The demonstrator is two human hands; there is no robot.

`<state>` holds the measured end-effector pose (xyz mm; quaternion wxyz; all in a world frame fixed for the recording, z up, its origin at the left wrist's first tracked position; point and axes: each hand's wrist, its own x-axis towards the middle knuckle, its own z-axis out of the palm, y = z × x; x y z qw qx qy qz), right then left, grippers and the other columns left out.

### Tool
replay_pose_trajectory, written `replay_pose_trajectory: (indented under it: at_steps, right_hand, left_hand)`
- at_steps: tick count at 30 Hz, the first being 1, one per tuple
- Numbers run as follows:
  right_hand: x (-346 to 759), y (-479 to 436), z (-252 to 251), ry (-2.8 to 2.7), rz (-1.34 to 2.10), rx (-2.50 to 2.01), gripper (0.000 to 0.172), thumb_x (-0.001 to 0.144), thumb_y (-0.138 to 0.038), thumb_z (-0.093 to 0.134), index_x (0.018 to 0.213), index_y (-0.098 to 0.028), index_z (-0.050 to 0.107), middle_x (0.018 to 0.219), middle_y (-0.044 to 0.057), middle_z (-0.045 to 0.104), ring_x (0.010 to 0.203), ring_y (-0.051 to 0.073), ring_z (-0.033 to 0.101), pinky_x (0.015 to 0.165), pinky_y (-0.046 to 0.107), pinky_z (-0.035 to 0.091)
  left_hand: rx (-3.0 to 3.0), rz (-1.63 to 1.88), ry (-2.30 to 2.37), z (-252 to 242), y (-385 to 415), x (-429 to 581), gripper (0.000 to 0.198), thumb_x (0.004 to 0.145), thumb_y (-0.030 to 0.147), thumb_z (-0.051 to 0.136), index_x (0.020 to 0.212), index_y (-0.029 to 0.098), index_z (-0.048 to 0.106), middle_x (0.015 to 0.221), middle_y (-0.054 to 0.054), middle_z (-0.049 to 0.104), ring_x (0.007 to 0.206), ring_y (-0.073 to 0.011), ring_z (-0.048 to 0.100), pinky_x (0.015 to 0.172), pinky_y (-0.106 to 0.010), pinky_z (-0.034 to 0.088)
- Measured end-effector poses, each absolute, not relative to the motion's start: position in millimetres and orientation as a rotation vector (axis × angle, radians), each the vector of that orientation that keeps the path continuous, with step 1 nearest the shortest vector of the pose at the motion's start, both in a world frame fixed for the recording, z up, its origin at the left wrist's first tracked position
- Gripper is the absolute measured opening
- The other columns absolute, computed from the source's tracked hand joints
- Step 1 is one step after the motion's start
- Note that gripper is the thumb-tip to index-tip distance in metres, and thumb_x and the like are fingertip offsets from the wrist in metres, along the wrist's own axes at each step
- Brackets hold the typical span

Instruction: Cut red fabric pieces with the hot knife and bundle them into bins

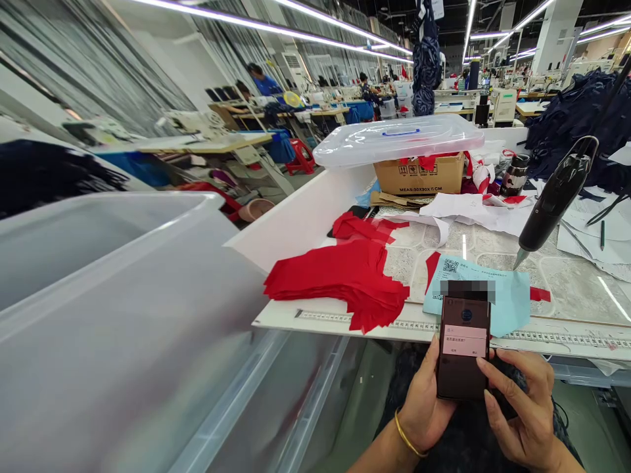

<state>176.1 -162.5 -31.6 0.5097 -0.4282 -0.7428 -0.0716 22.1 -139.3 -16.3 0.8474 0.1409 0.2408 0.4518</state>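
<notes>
My left hand (422,402) grips a dark smartphone (462,355) from its left side, low in the view and just in front of the table edge. A pop-up message shows on the screen. My right hand (522,402) cups the phone's right side, its thumb reaching across toward the screen's lower right. A gold bangle (407,437) circles my left wrist. Just beyond the phone a light blue paper sheet (507,295) with a QR code lies on the table. Left of the blue sheet lies a stack of red fabric pieces (340,276).
A large translucent plastic bin (113,315) fills the left foreground. A black tool (555,197) hangs point-down over the table's right part. Behind stand a cardboard box (419,176) under a clear lid (399,139), white papers, dark navy fabric (576,112). A measuring tape (566,338) runs along the table edge. People work far off.
</notes>
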Motion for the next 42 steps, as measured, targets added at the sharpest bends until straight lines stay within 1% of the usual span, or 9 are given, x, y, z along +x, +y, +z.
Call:
replay_pose_trajectory:
  at_steps: [5, 10, 17, 21, 23, 28, 33, 39, 42]
  right_hand:
    - [175, -161, -30, -1.786, -0.181, -1.034, 0.041, 0.085, -0.014, 0.056, 0.124, -0.023, 0.064, 0.111, 0.009, 0.057, 0.101, 0.024, 0.055, 0.09, 0.042, 0.041]
    - [174, -160, -28, -1.795, -0.181, -1.054, 0.041, 0.086, -0.014, 0.056, 0.126, -0.023, 0.063, 0.11, 0.009, 0.056, 0.1, 0.024, 0.055, 0.09, 0.042, 0.041]
    - [175, -163, -28, -1.776, -0.182, -1.036, 0.047, 0.087, -0.014, 0.056, 0.133, -0.024, 0.059, 0.111, 0.01, 0.055, 0.103, 0.025, 0.053, 0.091, 0.041, 0.039]
    - [176, -163, -28, -1.789, -0.192, -1.049, 0.05, 0.088, -0.015, 0.054, 0.137, -0.026, 0.055, 0.111, 0.009, 0.055, 0.101, 0.024, 0.054, 0.09, 0.04, 0.04]
    - [176, -162, -29, -1.794, -0.193, -1.062, 0.052, 0.087, -0.016, 0.055, 0.139, -0.025, 0.054, 0.112, 0.009, 0.055, 0.101, 0.024, 0.054, 0.089, 0.04, 0.042]
    - [177, -162, -36, -1.765, -0.129, -1.137, 0.06, 0.088, -0.02, 0.055, 0.146, -0.022, 0.044, 0.117, 0.013, 0.054, 0.104, 0.027, 0.054, 0.085, 0.042, 0.047]
    - [179, -163, -48, -1.763, -0.032, -1.205, 0.061, 0.09, -0.026, 0.053, 0.149, -0.022, 0.038, 0.122, 0.015, 0.057, 0.108, 0.03, 0.055, 0.085, 0.047, 0.05]
    - [179, -169, -56, -1.67, 0.165, -1.23, 0.06, 0.089, -0.029, 0.058, 0.146, -0.022, 0.042, 0.124, 0.014, 0.056, 0.111, 0.028, 0.057, 0.086, 0.041, 0.053]
    - [175, -175, -56, -1.406, 0.225, -1.307, 0.05, 0.089, -0.032, 0.058, 0.137, -0.021, 0.05, 0.123, 0.014, 0.055, 0.11, 0.026, 0.057, 0.078, 0.034, 0.054]
  left_hand:
    - [0.294, 0.957, 0.53, -18, -140, 22, 0.054, 0.087, 0.058, 0.061, 0.115, 0.015, 0.073, 0.114, -0.011, 0.074, 0.114, -0.0293, 0.063, 0.108, -0.04, 0.04]
    - [0.31, 0.947, 0.548, -20, -141, 23, 0.058, 0.085, 0.062, 0.062, 0.114, 0.013, 0.074, 0.11, -0.013, 0.074, 0.111, -0.031, 0.064, 0.106, -0.042, 0.041]
    - [0.317, 0.956, 0.514, -17, -141, 23, 0.055, 0.09, 0.058, 0.056, 0.115, 0.013, 0.073, 0.112, -0.012, 0.074, 0.112, -0.0298, 0.065, 0.11, -0.042, 0.038]
    - [0.285, 0.964, 0.506, -22, -140, 23, 0.055, 0.087, 0.057, 0.061, 0.119, 0.013, 0.071, 0.116, -0.012, 0.073, 0.116, -0.0295, 0.063, 0.111, -0.042, 0.038]
    - [0.276, 0.957, 0.504, -24, -140, 22, 0.056, 0.086, 0.058, 0.063, 0.119, 0.013, 0.071, 0.116, -0.013, 0.073, 0.113, -0.0297, 0.064, 0.108, -0.043, 0.041]
    - [0.316, 0.933, 0.502, -23, -140, 22, 0.061, 0.084, 0.062, 0.063, 0.121, 0.013, 0.069, 0.107, -0.014, 0.075, 0.096, -0.0307, 0.071, 0.099, -0.046, 0.048]
    - [0.345, 0.928, 0.532, -25, -143, 25, 0.066, 0.081, 0.066, 0.063, 0.119, 0.013, 0.07, 0.106, -0.014, 0.075, 0.094, -0.0312, 0.071, 0.097, -0.046, 0.048]
    - [0.477, 0.972, 0.572, -30, -149, 39, 0.073, 0.08, 0.074, 0.058, 0.114, 0.011, 0.072, 0.097, -0.014, 0.076, 0.092, -0.0298, 0.071, 0.097, -0.046, 0.048]
    - [0.597, 0.964, 0.531, -24, -147, 52, 0.076, 0.082, 0.076, 0.052, 0.111, 0.009, 0.073, 0.088, -0.014, 0.076, 0.088, -0.029, 0.071, 0.095, -0.047, 0.05]
